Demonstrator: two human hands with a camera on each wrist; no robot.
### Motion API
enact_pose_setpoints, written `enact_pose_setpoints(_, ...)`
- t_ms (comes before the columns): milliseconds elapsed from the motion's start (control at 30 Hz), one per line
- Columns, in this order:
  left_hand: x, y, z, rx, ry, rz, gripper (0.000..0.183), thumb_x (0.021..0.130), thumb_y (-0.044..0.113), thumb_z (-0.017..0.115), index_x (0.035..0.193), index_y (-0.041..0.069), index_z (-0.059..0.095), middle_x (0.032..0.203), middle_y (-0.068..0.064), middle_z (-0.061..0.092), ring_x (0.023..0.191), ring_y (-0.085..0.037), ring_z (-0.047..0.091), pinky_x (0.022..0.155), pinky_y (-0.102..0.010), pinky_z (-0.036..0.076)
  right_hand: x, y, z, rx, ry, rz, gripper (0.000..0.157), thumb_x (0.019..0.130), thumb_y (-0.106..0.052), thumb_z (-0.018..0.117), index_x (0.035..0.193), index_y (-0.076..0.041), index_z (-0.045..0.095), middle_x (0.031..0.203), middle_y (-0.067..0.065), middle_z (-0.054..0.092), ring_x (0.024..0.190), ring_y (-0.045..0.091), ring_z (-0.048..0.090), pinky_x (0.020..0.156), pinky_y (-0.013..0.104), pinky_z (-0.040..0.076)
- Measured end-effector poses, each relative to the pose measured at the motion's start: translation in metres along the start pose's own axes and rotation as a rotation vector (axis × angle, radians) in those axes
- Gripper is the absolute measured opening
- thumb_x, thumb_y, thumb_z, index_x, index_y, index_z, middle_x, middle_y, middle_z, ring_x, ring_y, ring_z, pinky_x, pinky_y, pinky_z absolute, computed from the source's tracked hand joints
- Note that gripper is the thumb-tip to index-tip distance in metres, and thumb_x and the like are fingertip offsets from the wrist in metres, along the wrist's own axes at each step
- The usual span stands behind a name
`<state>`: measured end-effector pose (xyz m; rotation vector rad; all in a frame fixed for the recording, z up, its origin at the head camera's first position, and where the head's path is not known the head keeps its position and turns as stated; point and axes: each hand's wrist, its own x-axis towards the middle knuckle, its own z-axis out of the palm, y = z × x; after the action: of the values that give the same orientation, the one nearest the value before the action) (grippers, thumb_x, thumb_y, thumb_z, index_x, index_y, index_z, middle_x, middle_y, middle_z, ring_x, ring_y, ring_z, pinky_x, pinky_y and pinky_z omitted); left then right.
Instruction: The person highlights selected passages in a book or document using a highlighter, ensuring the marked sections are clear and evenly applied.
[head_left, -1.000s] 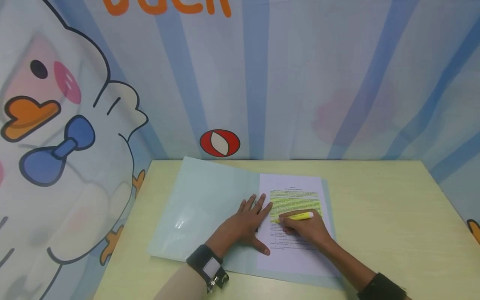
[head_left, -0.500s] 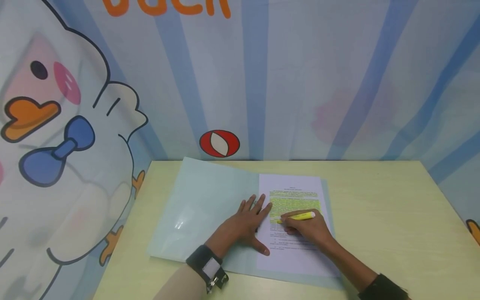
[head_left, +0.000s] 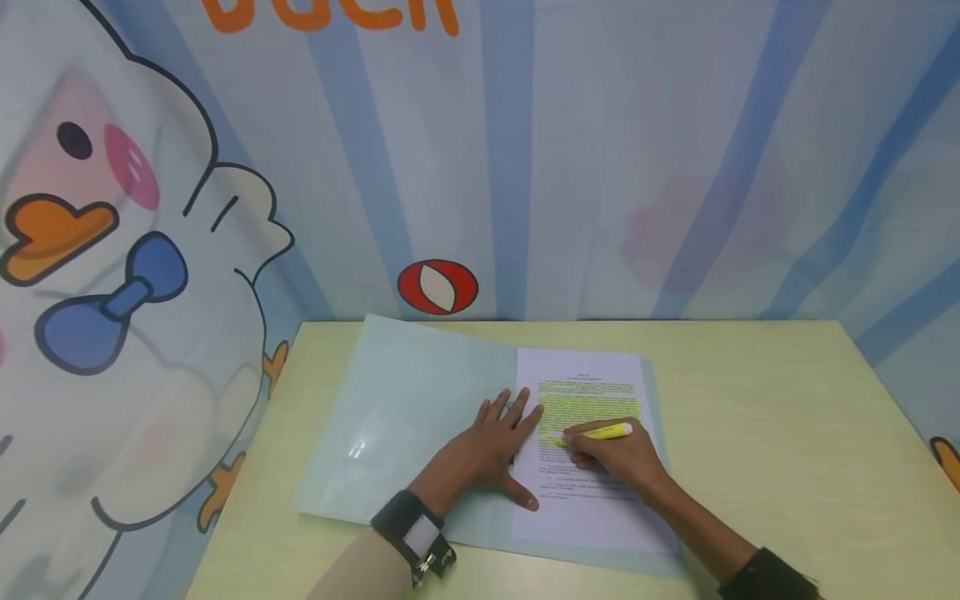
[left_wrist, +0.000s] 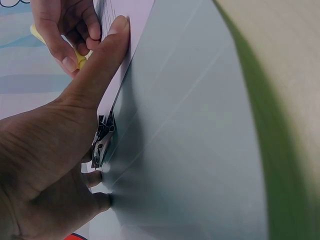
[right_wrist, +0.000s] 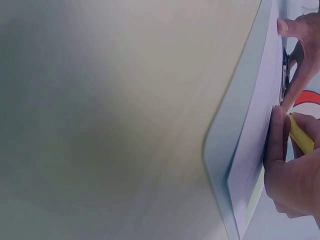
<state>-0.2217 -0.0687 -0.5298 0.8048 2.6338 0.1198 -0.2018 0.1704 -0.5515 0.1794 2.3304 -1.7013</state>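
A pale blue folder (head_left: 420,400) lies spread on the table with a stack of printed sheets (head_left: 577,529) on its right side. Yellow highlighting covers the upper lines of the top sheet. My right hand (head_left: 618,454) pinches a yellow highlighter (head_left: 609,432), its tip down by the left part of a text line at mid-page. My left hand (head_left: 487,454) rests with spread fingers across the folder's spine, the thumb on the sheet's left margin. Under that palm a metal clip (left_wrist: 103,140) shows in the left wrist view, largely hidden from the head view.
The light wooden table (head_left: 780,442) extends to the right of the folder. Behind it hangs a printed cloth (head_left: 600,167) with blue stripes and a cartoon duck (head_left: 172,333) at left. Dark bands (head_left: 408,525) circle both wrists.
My right hand and the highlighter have shifted slightly right along the text line. My left hand stays in place on the folder.
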Motion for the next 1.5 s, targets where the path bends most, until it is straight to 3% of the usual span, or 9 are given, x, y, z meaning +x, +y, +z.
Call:
enact_pose_setpoints(433, 0.000, 0.000, -0.002, -0.001, -0.003, 0.007, 0.139, 0.069, 0.078, 0.086, 0.173, 0.018, 0.014, 0.181, -0.011, 0.002, 0.167, -0.038, 0.004, 0.134, -0.055, 0.015, -0.003, 0.001, -0.005, 0.057, -0.008, -0.014, 0.031, 0.089, -0.021, 0.086, 0.115, -0.005, 0.082, 0.106, 0.012, 0.083, 0.078, 0.022, 0.081, 0.071, 0.027, 0.064)
enact_pose_setpoints(1000, 0.000, 0.000, -0.003, -0.032, -0.015, 0.002, 0.139, 0.069, 0.076, 0.086, 0.173, 0.018, 0.014, 0.181, -0.010, 0.001, 0.167, -0.038, 0.001, 0.134, -0.055, 0.013, -0.002, 0.006, -0.011, 0.058, 0.004, 0.020, 0.025, 0.088, -0.020, 0.085, 0.110, -0.007, 0.084, 0.103, 0.010, 0.083, 0.078, 0.023, 0.081, 0.072, 0.027, 0.064)
enact_pose_setpoints(1500, 0.000, -0.001, 0.000, -0.041, -0.002, 0.014, 0.139, 0.069, 0.075, 0.088, 0.172, 0.018, 0.016, 0.181, -0.011, 0.002, 0.167, -0.038, 0.002, 0.134, -0.057, 0.014, -0.005, 0.005, -0.016, 0.085, 0.000, 0.018, 0.030, 0.087, -0.019, 0.086, 0.113, -0.004, 0.082, 0.103, 0.010, 0.083, 0.079, 0.021, 0.081, 0.072, 0.027, 0.065)
